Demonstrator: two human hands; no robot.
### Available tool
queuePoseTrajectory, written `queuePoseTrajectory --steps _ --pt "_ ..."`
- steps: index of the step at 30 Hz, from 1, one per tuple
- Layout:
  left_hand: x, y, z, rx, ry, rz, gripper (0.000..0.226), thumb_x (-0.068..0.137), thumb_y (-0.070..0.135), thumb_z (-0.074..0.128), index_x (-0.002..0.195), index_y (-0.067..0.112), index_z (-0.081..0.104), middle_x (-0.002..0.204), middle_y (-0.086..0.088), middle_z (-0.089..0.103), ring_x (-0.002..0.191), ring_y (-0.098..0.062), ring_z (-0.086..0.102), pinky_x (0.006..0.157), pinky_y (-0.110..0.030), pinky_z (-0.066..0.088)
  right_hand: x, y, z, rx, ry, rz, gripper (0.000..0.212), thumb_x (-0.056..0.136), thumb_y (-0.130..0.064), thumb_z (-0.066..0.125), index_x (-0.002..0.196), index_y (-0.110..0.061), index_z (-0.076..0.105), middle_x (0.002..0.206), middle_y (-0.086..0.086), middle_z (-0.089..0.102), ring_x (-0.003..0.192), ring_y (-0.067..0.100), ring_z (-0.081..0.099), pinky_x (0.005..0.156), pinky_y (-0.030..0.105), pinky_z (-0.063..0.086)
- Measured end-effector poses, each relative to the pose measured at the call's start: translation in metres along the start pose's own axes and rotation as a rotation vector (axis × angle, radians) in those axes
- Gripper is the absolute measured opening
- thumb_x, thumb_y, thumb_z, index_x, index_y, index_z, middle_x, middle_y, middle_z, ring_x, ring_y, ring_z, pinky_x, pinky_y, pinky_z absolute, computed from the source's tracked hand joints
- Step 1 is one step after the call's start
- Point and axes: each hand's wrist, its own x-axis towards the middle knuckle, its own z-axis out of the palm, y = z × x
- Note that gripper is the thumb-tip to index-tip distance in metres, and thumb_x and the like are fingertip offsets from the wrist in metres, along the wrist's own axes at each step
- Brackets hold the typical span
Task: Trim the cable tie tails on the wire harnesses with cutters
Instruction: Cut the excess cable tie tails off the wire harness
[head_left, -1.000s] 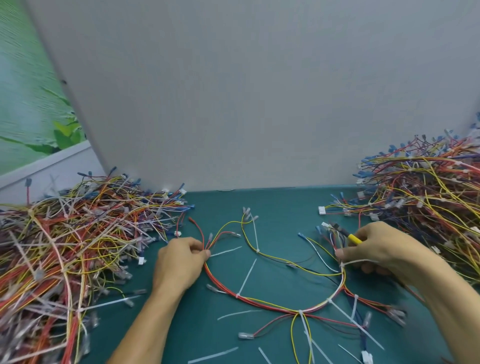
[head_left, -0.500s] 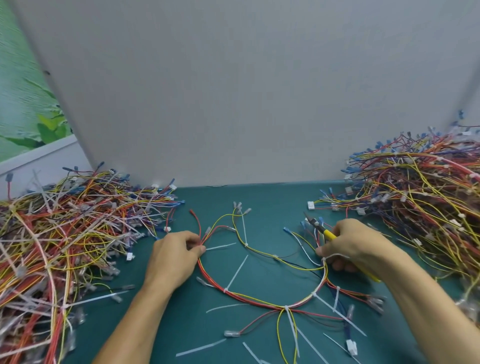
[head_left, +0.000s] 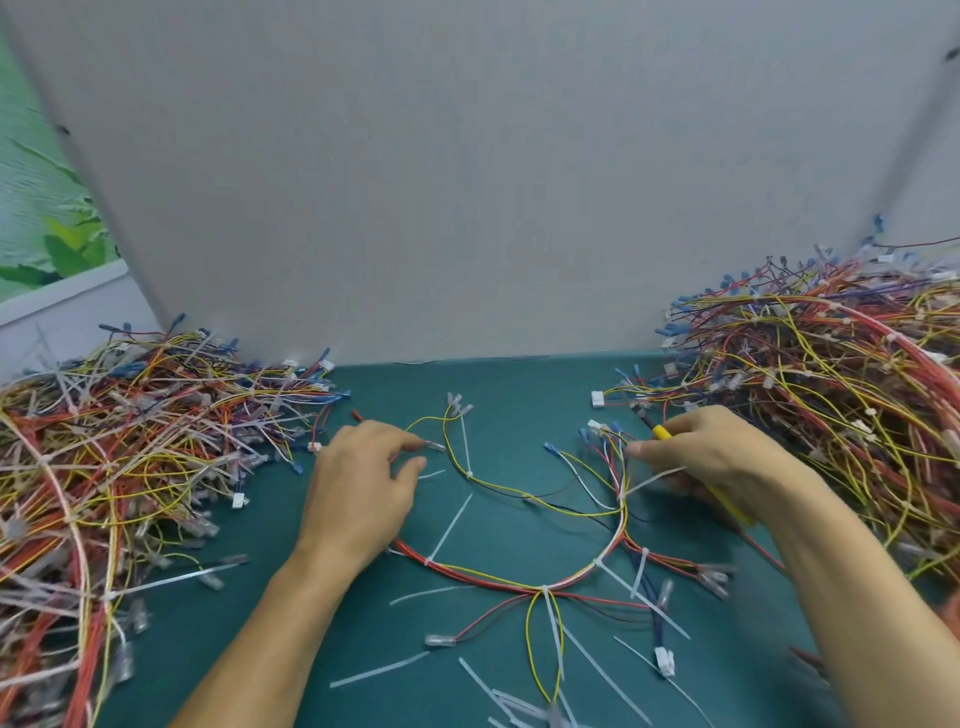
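A grey partition (head_left: 467, 182) backed the green surface (head_left: 519, 395) where a worker trimmed cable ties, with a heap of harnesses (head_left: 130, 441) piled outward of the left grip and a second heap (head_left: 831, 389) outward of the right. Between the two grips lay one wire harness (head_left: 519, 584), curved in a loop that sagged toward the worker. The left hand (head_left: 358, 493) rested on the harness's red end, its grip slack, thumb and forefinger apart and pinching nothing that could be seen. The right hand (head_left: 722, 462) was closed around the yellow-handled cutters (head_left: 662, 431), whose dark nose poked out just beyond the grip, away from the worker; whether the blades were parted could not be told. A white tie tail (head_left: 652, 477) ran from its tie on the bundle up to the fingertips of that grip. Several more tails (head_left: 452, 525) stood untrimmed along the loop, nearer the worker than either grip, and offcuts (head_left: 379, 670) lay loose nearest of all. The job looked barely started on this harness. To make the cut well, the worker would likely need to pull the tail taut, set the blades flush against the tie's head and clear of the coloured wires crowding just inside the right grip, and press the left grip down so the loop did not slide
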Motion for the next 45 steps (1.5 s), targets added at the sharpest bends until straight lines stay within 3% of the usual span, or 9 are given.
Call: queuePoseTrajectory --steps 9,14,17,21,25,32,37,41,45 --pt "-0.018 0.059 0.002 -0.190 -0.292 0.309 0.008 0.084 0.025 0.071 0.091 0.022 0.074 0.090 0.012 0.067 0.079 -0.002 0.059 0.081 -0.019 0.044 -0.004 0.007 0.000 0.040 0.001 -0.078 0.039 0.082 -0.044 0.074 0.059 -0.017 0.059 0.054 0.000 0.060 0.047 0.010 0.058 0.053 0.025 0.045" --pt "-0.014 0.070 0.005 -0.146 -0.391 0.349 0.014 0.088 0.033 0.065 0.097 0.024 0.072 0.095 0.012 0.065 0.084 -0.004 0.059 0.085 -0.027 0.046 -0.015 0.009 -0.002 0.011 0.011 -0.105 0.043 0.086 -0.050 0.066 0.063 -0.017 0.050 0.058 0.004 0.056 0.052 0.014 0.050 0.056 0.027 0.037" --pt "-0.013 0.077 0.011 -0.136 -0.415 0.373 0.018 0.090 0.035 0.062 0.102 0.025 0.071 0.100 0.011 0.064 0.093 -0.006 0.058 0.089 -0.026 0.044 -0.020 0.009 -0.004 -0.052 0.053 -0.107 0.040 0.089 -0.038 0.065 0.065 -0.017 0.042 0.059 0.004 0.040 0.057 0.018 0.037 0.057 0.032 0.026" --pt "-0.015 0.095 0.032 -0.135 -0.411 0.403 0.027 0.093 0.035 0.057 0.117 0.023 0.064 0.115 0.008 0.061 0.111 -0.011 0.050 0.097 -0.020 0.033 -0.031 0.018 -0.009 -0.195 0.055 -0.024 0.014 0.080 -0.021 0.061 0.080 -0.010 0.051 0.071 0.008 0.055 0.063 0.020 0.047 0.058 0.031 0.032" --pt "-0.011 0.122 0.060 -0.111 -0.419 0.272 0.030 0.089 0.043 0.059 0.111 0.022 0.059 0.112 0.002 0.058 0.109 -0.019 0.050 0.093 -0.029 0.040 -0.042 0.020 -0.013 -0.264 0.028 -0.016 0.022 0.077 -0.024 0.065 0.082 -0.013 0.047 0.070 0.003 0.047 0.060 0.017 0.042 0.055 0.030 0.029" --pt "-0.002 0.144 0.091 -0.115 -0.428 -0.032 0.028 0.085 0.046 0.063 0.089 0.019 0.058 0.099 -0.007 0.065 0.098 -0.031 0.058 0.080 -0.038 0.048 -0.047 0.014 -0.009 -0.320 0.056 -0.062 0.027 0.073 -0.027 0.070 0.091 -0.009 0.065 0.078 0.009 0.063 0.069 0.018 0.054 0.059 0.030 0.039" --pt "0.006 0.120 0.088 -0.366 -0.453 -0.172 0.011 0.080 0.030 0.073 0.081 0.020 0.071 0.085 0.001 0.071 0.088 -0.018 0.065 0.078 -0.025 0.050 -0.052 0.011 -0.013 -0.371 0.127 -0.146 0.020 0.073 -0.027 0.069 0.086 -0.013 0.068 0.079 0.009 0.067 0.070 0.018 0.056 0.059 0.028 0.042" --pt "0.003 0.102 0.081 -0.732 -0.516 -0.357 0.019 0.081 0.012 0.072 0.064 0.018 0.068 0.067 -0.003 0.068 0.068 -0.022 0.067 0.076 -0.043 0.059 -0.059 0.008 -0.004 -0.494 0.089 -0.232 0.015 0.076 -0.032 0.063 0.080 -0.017 0.063 0.072 0.003 0.059 0.070 0.017 0.053 0.057 0.029 0.040" --pt "-0.005 0.094 0.078 -0.924 -0.500 -0.423 0.023 0.082 0.002 0.068 0.064 0.016 0.069 0.062 -0.005 0.066 0.061 -0.019 0.063 0.073 -0.041 0.059 -0.062 0.012 0.007 -0.646 0.072 -0.353 0.011 0.080 -0.032 0.054 0.083 -0.022 0.053 0.084 -0.002 0.053 0.088 0.025 0.055 0.064 0.034 0.040"
